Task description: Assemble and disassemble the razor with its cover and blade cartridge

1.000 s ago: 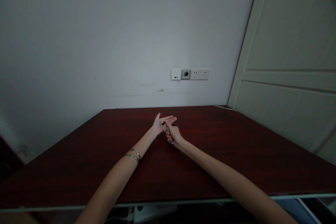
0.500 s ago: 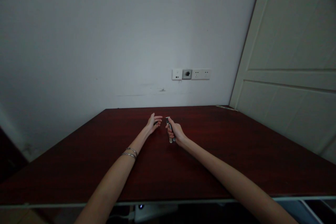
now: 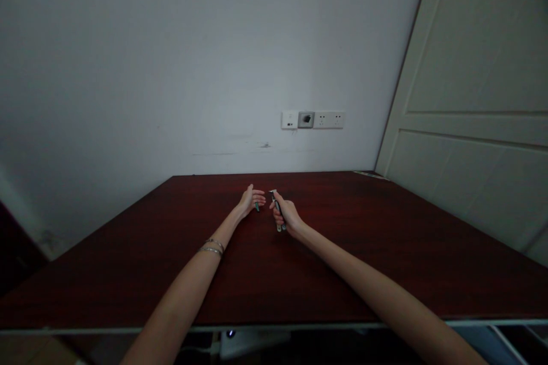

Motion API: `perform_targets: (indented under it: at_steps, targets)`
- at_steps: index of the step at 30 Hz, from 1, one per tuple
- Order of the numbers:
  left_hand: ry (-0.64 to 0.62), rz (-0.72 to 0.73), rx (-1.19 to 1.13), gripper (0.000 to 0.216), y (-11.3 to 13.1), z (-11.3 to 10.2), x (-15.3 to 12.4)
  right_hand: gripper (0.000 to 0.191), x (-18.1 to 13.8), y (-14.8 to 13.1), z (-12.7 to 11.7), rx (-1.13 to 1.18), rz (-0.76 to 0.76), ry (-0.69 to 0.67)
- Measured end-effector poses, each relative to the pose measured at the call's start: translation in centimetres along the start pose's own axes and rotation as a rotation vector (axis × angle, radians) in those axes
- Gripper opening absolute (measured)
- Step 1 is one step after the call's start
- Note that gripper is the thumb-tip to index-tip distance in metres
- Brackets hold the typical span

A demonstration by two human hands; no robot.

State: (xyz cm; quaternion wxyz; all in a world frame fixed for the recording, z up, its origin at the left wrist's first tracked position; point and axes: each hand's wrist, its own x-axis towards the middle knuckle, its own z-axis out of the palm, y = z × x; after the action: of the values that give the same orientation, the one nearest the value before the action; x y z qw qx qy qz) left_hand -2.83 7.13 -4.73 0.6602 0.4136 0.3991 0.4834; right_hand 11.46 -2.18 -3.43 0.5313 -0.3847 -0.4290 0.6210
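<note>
Both my arms stretch out over a dark red wooden table (image 3: 385,262). My right hand (image 3: 287,215) is closed round a slim pen-like tool (image 3: 277,211), which stands nearly upright with its pale tip above my fist. My left hand (image 3: 251,199) is a short way to the left of it, fingers curled, pinching a small dark cap-like piece (image 3: 257,206) that points down at the table. The two hands are apart and do not touch. Two thin bracelets (image 3: 213,246) circle my left forearm.
A white wall stands behind the table with a row of wall sockets (image 3: 312,120) above the far edge. A pale panelled door (image 3: 471,114) closes off the right side. The table's light front rim (image 3: 299,326) runs along the bottom.
My left hand was open against the tool's tip; it has drawn away to the left and closed on a small dark piece. My right hand keeps its hold on the tool.
</note>
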Motion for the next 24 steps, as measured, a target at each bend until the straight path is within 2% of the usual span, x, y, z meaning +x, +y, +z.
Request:
perform_targets:
  at_steps: [5,10,12,15,18,21,24]
  targets:
    - [0.069,0.103,0.064,0.039,0.3,0.1,-0.2,0.045,0.3,0.2,-0.3,0.038,-0.042,-0.031]
    - [0.201,0.262,0.292,0.028,1.1,0.4,-0.6,0.046,0.4,0.0,-0.4,0.049,-0.065,-0.026]
    - [0.203,0.325,0.329,0.025,1.7,0.8,-0.9,0.044,0.5,-0.2,-0.5,0.055,-0.081,-0.025]
    - [0.144,0.375,0.355,0.020,2.4,1.8,-1.3,0.038,1.1,-0.7,-0.8,0.074,-0.106,-0.040]
    - [0.108,0.412,0.392,0.013,2.7,2.5,-1.7,0.029,2.0,-1.0,-1.3,0.074,-0.153,0.006]
    - [0.212,0.452,0.482,0.011,2.7,2.8,-2.0,0.026,2.7,-1.3,-1.9,0.048,-0.255,0.085]
    - [0.284,0.468,0.591,0.017,2.5,2.7,-2.5,0.032,3.2,-1.7,-2.6,-0.013,-0.357,0.144]
